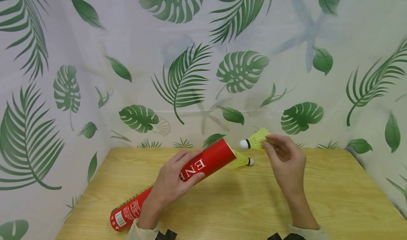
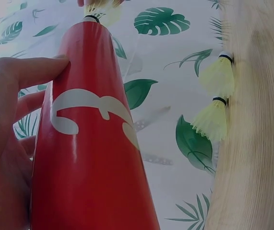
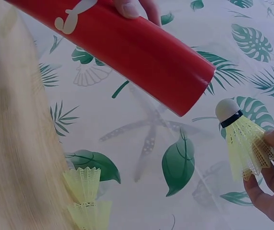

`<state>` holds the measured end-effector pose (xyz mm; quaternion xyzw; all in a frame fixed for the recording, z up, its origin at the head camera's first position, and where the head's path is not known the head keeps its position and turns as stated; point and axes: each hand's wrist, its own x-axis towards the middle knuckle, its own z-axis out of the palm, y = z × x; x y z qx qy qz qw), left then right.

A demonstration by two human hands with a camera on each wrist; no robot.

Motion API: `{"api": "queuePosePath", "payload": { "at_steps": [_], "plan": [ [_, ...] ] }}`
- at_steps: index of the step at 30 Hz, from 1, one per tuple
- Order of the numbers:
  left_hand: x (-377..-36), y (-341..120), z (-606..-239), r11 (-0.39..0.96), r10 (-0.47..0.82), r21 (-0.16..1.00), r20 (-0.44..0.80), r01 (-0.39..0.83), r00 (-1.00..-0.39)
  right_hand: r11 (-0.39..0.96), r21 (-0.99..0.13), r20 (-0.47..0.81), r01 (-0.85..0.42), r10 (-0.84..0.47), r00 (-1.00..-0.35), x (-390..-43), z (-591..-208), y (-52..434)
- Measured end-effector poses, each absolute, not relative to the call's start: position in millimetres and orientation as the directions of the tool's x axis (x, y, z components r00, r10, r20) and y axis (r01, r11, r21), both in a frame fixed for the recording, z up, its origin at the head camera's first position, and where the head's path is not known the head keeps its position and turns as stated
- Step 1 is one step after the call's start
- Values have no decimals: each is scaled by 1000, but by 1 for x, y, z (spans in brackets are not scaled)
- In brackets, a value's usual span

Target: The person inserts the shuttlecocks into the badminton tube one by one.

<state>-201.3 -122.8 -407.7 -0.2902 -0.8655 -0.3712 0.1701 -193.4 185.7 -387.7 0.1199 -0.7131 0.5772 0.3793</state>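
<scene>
My left hand (image 1: pixel 171 180) grips a long red tube (image 1: pixel 216 157) with white letters, fingers and thumb around its upper half. The tube slants, its low end near the table's front left and its mouth up to the right. By the feather-skirt edge, my right hand (image 1: pixel 287 158) pinches a yellow shuttlecock (image 1: pixel 258 139). Its white cork points at the tube's mouth, with a small gap between them in the right wrist view. Beyond the mouth, a second yellow shuttlecock (image 1: pixel 241 160) lies on the table; the left wrist view shows two there, an upper one (image 2: pixel 218 76) and a lower one (image 2: pixel 211 120).
A light wooden table (image 1: pixel 254 204) spreads beneath both hands. Right behind its far edge hangs a pale cloth (image 1: pixel 197 31) printed with green leaves, which also runs along the left and right sides.
</scene>
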Motion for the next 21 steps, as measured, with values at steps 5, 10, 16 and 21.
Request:
{"api": "queuePosePath", "payload": {
  "at_steps": [5,10,16,21],
  "plan": [
    [-201,-120,-409,555,380,546,504,627,-775,280,-718,696,-637,269,-666,-195,-390,183],
    [-200,-118,-409,556,382,546,502,627,-776,257,-720,694,-645,255,-674,-195,-391,179],
    [-199,-117,-409,558,381,548,498,623,-779,246,-727,686,-641,239,-687,-195,-393,175],
    [-198,-116,-410,562,381,552,489,616,-785,251,-718,696,-649,223,-683,-195,-396,172]
  ]
}}
